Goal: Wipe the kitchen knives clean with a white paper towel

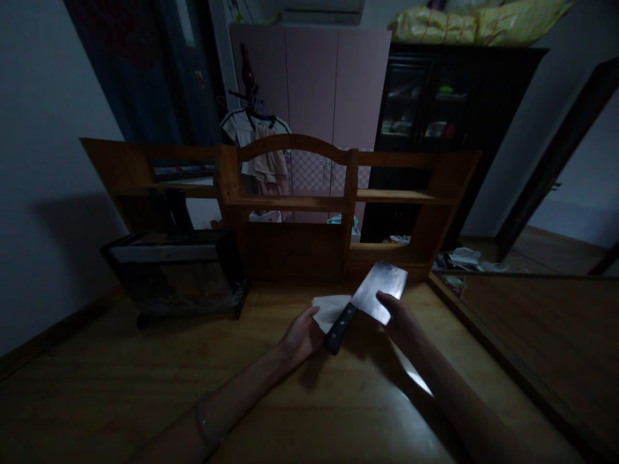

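Observation:
A cleaver with a broad shiny blade [380, 289] and a black riveted handle [341, 328] is held just above the wooden desk [193, 386]. My right hand [401, 322] grips the blade by its near right edge, fingers closed on the metal. My left hand [302, 335] is closed on a white cloth or tissue [331, 307] that lies against the blade's left side, next to the handle. The handle's end points toward me, between the two hands. The room is dim and the finger details are hard to make out.
A wooden shelf unit [290, 200] stands at the back of the desk. A black mesh tray [178, 270] sits at the left. Behind are a pink wardrobe [333, 84], a dark glass-fronted cabinet [435, 109] and hanging clothes [264, 142]. The desk's right edge [483, 335] borders a second surface.

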A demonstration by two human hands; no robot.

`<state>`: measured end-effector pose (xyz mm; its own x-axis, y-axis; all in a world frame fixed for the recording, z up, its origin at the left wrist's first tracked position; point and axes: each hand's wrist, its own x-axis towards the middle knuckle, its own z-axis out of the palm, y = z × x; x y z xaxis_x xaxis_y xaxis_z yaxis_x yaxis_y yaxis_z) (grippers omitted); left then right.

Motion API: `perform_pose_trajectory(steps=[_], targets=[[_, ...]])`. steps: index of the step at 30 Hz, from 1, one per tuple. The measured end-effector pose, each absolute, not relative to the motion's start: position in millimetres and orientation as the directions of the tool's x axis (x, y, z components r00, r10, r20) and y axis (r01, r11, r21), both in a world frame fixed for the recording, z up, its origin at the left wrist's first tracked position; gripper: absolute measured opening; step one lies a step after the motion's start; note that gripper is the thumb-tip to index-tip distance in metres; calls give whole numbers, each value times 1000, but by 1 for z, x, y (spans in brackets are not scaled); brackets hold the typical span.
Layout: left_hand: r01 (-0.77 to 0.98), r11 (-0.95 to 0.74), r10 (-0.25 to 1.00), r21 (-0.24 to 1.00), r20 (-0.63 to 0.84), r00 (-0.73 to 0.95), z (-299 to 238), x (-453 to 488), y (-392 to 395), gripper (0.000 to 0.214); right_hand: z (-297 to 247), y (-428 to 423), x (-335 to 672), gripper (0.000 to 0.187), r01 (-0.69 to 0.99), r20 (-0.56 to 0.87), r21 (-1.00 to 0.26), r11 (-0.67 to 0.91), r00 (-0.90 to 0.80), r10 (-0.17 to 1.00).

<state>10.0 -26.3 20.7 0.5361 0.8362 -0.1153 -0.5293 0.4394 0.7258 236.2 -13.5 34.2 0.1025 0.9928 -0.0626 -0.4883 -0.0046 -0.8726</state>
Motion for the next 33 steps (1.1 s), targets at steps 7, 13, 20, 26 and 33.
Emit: perform_pose_trajectory(steps=[7, 13, 20, 26, 33], targets=[[-470, 560, 694, 683, -76, 716, 32, 10, -42, 46, 38, -20, 220, 21, -524, -117, -845, -111, -22, 993], [-498, 599, 710, 627, -128, 693, 21, 10, -33, 39, 39, -20, 220, 20, -506, -56, -860, -64, -30, 998], [-489, 560, 726, 668, -111, 679, 15, 10, -30, 37, 46, -19, 222, 18, -488, -77, -872, -36, 63, 995], [-565, 551, 748, 615, -62, 661, 20, 10, -31, 39, 42, -8, 240, 19, -522, -78, -853, 5, 137, 988], [-605, 596, 759, 528, -126, 638, 16, 10, -25, 41, 38, -3, 246, 24, -466, -51, -884, 40, 181, 982]])
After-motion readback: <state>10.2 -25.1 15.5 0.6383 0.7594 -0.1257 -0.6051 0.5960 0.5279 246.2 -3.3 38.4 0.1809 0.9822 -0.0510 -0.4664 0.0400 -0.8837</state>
